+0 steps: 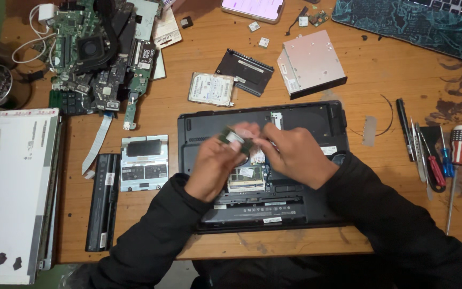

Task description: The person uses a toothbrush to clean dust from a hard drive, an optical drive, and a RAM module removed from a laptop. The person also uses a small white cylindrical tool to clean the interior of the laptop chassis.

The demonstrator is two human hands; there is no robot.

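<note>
Both hands meet over the open underside of a black plastic laptop base (316,120) that lies upside down at the near edge of the worn wooden table (380,69). The left hand (215,160) grasps a small green memory module (235,139) between thumb and fingertips, holding it tilted just above the base's open memory bay (246,179), where another green module sits in its slot. The right hand (295,155) reaches across with its fingers curled toward the same module; motion blur hides whether its fingertips pinch the module or only touch it. Left of the base lie a silver rectangular cover panel (144,163) and, beside that, a long black battery pack (102,200). Farther left rests a detached white display panel (14,192). Beyond the base sit a silver hard drive (211,89), a black drive caddy (244,71) and a grey optical drive (311,63). A green motherboard with a fan (89,48) lies at the far left. To the right, well apart from the hands, several screwdrivers (437,160) lie side by side.
</note>
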